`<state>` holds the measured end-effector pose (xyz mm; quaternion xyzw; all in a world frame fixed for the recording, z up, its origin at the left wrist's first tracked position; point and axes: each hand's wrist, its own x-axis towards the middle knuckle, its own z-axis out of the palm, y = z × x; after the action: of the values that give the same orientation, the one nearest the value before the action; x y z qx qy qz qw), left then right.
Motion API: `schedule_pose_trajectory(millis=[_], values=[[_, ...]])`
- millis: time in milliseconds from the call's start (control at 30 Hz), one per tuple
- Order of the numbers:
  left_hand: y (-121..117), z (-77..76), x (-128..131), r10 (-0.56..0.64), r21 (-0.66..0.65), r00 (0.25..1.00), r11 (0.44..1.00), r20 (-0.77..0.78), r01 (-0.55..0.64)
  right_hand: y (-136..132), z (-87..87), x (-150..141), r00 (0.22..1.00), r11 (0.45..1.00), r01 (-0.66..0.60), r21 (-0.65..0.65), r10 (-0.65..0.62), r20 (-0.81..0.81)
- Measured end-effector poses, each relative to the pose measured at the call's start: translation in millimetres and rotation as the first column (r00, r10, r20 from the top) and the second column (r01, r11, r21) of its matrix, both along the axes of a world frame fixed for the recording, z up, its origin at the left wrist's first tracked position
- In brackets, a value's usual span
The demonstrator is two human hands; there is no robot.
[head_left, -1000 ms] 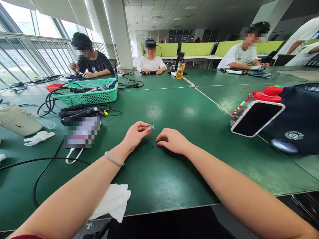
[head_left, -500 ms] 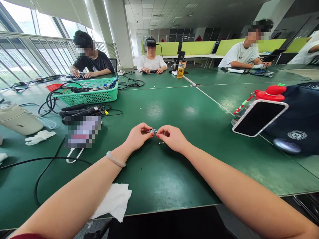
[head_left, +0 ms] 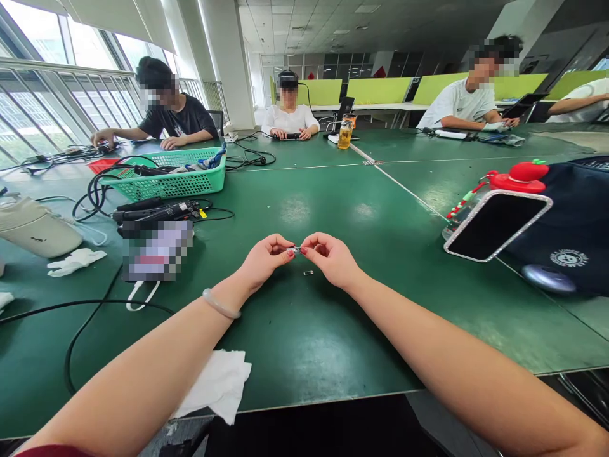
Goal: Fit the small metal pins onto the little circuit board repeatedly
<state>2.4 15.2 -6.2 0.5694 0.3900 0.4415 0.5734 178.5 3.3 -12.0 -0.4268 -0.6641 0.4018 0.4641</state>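
one shiny piece is held over the counter: my left hand pinches its left end, and my right hand pinches its right end, thumb against finger. its long axis seems to run sideways, from hand to hand. a tiny part lies apart on the counter, toward me, nearer my right hand than my left.

The bare left forearm and bare right forearm slanted inward past the green table's near edge. The red-nailed left hand and right hand faced each other, thumbs and forefingers pinched, tips perhaps touching; their small size hid this.
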Motion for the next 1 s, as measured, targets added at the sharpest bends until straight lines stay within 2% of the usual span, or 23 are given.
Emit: schedule_pose_trajectory(millis=[100, 200, 333, 433, 500, 567, 667, 767, 833, 1000], values=[[0, 0.4, 0, -0.003, -0.014, 1.0, 1.0, 0.02, 0.004, -2, 2.6, 1, 0.993, 0.995, 0.035, 0.09, -0.045, 0.113], [1, -0.7, 0, -0.006, -0.03, 0.999, 1.0, 0.053, 0.008, -5, 6.0, 4, 0.964, 0.968, 0.051, 0.244, -0.112, 0.24], [2, -2.0, -1, -0.012, -0.044, 0.996, 0.999, 0.088, 0.016, -8, 9.2, 8, 0.894, 0.906, -0.014, 0.424, -0.179, 0.412], [2, -1.7, -1, -0.01, -0.045, 0.996, 0.999, 0.092, 0.014, -9, 11.4, 10, 0.858, 0.882, -0.049, 0.468, -0.203, 0.471], [2, -1.6, -1, 0.007, -0.05, 0.996, 0.999, 0.092, -0.003, -8, 12.5, 11, 0.846, 0.892, -0.024, 0.451, -0.223, 0.485], [2, -1.7, -2, 0.025, -0.053, 0.996, 0.998, 0.085, -0.021, -5, 12.5, 14, 0.826, 0.925, 0.007, 0.38, -0.219, 0.519], [3, -2.3, -2, 0.038, -0.045, 0.998, 0.998, 0.059, -0.036, 0, 9.5, 18, 0.754, 0.98, -0.054, 0.192, -0.085, 0.651], [3, -2.4, -1, 0.039, -0.019, 0.999, 0.999, 0.019, -0.039, 4, 5.4, 19, 0.674, 0.991, -0.123, 0.059, 0.04, 0.737], [3, -2.4, -1, 0.033, -0.007, 0.999, 0.999, -0.016, -0.033, 5, 3.3, 17, 0.651, 0.991, -0.125, 0.039, 0.052, 0.757], [3, -3.6, 0, 0.027, -0.007, 0.995, 1.0, -0.095, -0.028, 8, -1.4, 10, 0.658, 0.99, -0.106, 0.09, 0.003, 0.753]])
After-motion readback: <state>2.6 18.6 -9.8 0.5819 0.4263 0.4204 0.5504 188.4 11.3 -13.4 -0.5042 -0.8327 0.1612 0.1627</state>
